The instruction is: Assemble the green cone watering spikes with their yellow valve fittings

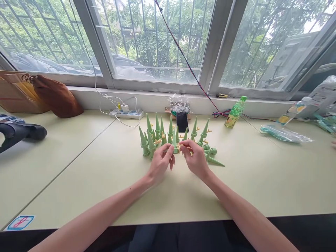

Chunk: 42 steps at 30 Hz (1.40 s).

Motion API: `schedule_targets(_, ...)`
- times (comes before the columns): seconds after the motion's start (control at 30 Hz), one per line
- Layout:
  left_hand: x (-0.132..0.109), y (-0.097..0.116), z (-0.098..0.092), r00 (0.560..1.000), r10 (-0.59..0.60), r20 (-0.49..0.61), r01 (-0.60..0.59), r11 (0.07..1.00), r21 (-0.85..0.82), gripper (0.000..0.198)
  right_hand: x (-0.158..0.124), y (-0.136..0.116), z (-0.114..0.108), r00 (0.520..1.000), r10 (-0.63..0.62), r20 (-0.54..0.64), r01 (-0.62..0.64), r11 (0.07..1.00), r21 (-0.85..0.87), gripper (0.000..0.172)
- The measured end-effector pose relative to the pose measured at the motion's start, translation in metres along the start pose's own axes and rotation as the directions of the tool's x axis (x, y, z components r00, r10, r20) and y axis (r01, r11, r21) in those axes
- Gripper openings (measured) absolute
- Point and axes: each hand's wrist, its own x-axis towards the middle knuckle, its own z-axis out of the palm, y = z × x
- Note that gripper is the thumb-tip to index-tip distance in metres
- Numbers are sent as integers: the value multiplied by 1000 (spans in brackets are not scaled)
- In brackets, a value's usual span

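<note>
My left hand [162, 160] is closed round the base of a green plant watering spike [174, 140], its point turned upward. Beside it, my right hand [194, 156] pinches a small yellow valve [179, 147] at the spike's right side; whether the valve is seated in the spike I cannot tell. Several similar green spikes [144, 141] stand upright on the table just beyond my hands, some with yellow valves [157, 141] sticking out. To the right of my right hand, a few green spikes [216, 162] and ridged green caps lie on their sides.
A phone [182, 121] leans behind the spikes against a small box with clear plastic. A green-capped bottle [235, 112] stands back right, near a plastic bag [285, 133]. A power strip [127, 113] with white cables and a brown pouch [56, 96] are at the left rear.
</note>
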Motion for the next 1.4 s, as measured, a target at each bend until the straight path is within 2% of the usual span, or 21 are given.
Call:
schedule_targets(0.23, -2, 0, 0, 999, 32, -13, -32, 998, 48, 29, -1, -1, 1, 1000, 11, -12, -11, 1000, 1, 16)
schedule_targets(0.53, -4, -3, 2, 995, 102, -21, -101, 994, 48, 27, -4, -1, 4, 994, 104, -40, -101, 993, 67, 21)
schedule_targets(0.77, -5, -8, 3, 974, 209, -90, -193, 967, 165, 23, -5, -1, 6, 984, 179, -22, -174, 975, 140, 27)
schedule_targets(0.9, -3, -12, 1, 943, 323, -78, -290, 914, 283, 16, -5, -3, 7, 977, 215, -12, -210, 963, 168, 29)
schedule_targets(1.1, -3, -11, 0, 869, 493, -30, -422, 774, 472, 10, -4, -3, 7, 964, 264, 12, -261, 945, 198, 34)
schedule_targets(1.23, -2, -12, -2, 847, 532, -1, -449, 716, 534, 10, -3, 1, 8, 957, 289, 19, -287, 935, 210, 36)
schedule_targets(1.4, 1, -15, -4, 840, 542, 20, -457, 688, 564, 10, -4, 3, 8, 954, 301, 11, -297, 934, 198, 39)
